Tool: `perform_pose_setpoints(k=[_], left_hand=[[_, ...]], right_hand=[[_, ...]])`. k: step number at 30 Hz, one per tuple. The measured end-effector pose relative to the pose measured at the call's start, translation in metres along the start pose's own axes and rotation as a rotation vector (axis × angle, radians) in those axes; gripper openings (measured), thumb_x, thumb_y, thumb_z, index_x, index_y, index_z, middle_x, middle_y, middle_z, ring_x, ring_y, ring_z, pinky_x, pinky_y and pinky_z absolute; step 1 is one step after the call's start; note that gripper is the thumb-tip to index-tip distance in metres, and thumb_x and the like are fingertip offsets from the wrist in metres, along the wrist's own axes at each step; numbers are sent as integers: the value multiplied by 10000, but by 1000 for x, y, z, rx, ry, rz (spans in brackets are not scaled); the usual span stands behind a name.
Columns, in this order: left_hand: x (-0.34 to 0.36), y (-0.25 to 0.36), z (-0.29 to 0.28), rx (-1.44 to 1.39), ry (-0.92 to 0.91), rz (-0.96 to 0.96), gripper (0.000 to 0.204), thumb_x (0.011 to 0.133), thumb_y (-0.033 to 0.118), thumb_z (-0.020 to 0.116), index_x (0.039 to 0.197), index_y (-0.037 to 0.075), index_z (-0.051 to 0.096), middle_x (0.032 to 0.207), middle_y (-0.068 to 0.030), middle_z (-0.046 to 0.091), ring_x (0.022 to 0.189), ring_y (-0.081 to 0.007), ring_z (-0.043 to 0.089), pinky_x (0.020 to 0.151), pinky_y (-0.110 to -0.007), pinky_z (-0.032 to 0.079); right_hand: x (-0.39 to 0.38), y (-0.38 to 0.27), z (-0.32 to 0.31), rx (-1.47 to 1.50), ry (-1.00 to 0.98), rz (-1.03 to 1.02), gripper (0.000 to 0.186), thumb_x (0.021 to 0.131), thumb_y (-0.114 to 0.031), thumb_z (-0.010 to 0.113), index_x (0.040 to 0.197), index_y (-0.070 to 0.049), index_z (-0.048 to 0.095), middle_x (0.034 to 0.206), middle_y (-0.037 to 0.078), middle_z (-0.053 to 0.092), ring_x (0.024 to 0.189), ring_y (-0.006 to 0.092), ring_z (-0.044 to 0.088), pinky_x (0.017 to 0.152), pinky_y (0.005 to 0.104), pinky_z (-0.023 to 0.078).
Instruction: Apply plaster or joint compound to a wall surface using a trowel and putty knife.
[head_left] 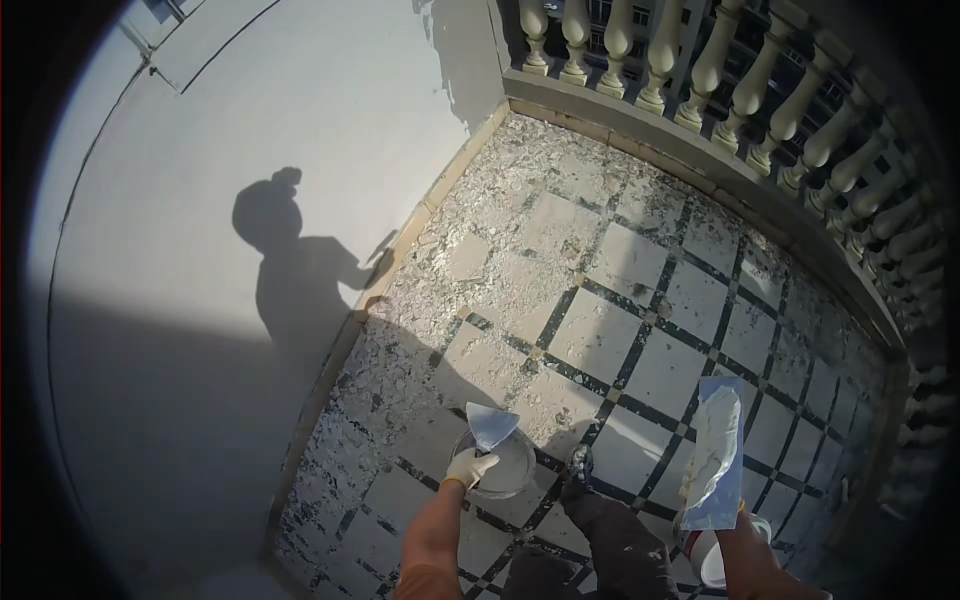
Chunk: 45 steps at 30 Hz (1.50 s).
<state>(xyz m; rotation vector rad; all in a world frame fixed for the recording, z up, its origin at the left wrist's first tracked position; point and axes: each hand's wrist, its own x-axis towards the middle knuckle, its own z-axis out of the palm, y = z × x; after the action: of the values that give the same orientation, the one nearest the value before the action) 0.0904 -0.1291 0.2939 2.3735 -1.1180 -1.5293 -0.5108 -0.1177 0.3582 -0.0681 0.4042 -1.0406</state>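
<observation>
Littered tiles [665,370], left fingers [482,466] closed round scraper [491,424], right fingers [743,518] gripping blue, white-smeared trowel [725,480]

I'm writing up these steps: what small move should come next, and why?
Probably bring the putty knife in the left hand across to the wide trowel in the right hand to tidy the white paste: it lies unevenly, heaped toward the trowel's left edge.

Pale off-white glove [465,469] on the left hand [475,466], orange sleeve [430,584] ending above a bare left forearm [432,522], bare right forearm [752,562], dark grey trousers [622,540] flecked with white, dark shoe [578,466] splashed with white.
</observation>
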Motion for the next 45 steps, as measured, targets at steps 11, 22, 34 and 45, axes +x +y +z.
perform_pose_setpoints(k=[11, 22, 34, 45], left_hand=[[65, 115, -68, -166, 64, -174, 468, 840, 384, 801, 1081, -13, 740, 913, -148, 722, 714, -249, 657, 597, -387, 525], [266, 234, -79, -282, 107, -249, 627, 791, 504, 784, 1140, -16, 782, 1034, -208, 786, 934, -397, 735, 834, -433, 581], [383, 401, -74, -299, 132, -363, 540, 795, 455, 805, 1073, -9, 796, 847, -140, 760, 734, -288, 691, 707, -397, 564], [286, 553, -90, -518, 414, -701, 478, 795, 448, 809, 971, 4, 793, 896, -154, 783, 798, -327, 710, 735, -402, 542]], right_hand=[[172, -114, 4, -229, 391, -176, 654, 978, -150, 782, 1570, -104, 508, 1440, 123, 649, 1251, 280, 662, 1096, 488, 534], [461, -269, 215, -178, 591, 41, 563, 1053, -184, 688, 1578, -92, 507, 1478, 135, 632, 1233, 232, 668, 1072, 390, 543], [704, -427, 209, -200, 87, 634, 860, 926, -560, 737, 1602, -103, 465, 1489, 203, 601, 1335, 323, 599, 1135, 508, 480], [1084, -405, 263, -579, 428, 867, 510, 1096, -265, 611, 1562, -77, 523, 1446, 128, 657, 1267, 226, 653, 1064, 359, 543]])
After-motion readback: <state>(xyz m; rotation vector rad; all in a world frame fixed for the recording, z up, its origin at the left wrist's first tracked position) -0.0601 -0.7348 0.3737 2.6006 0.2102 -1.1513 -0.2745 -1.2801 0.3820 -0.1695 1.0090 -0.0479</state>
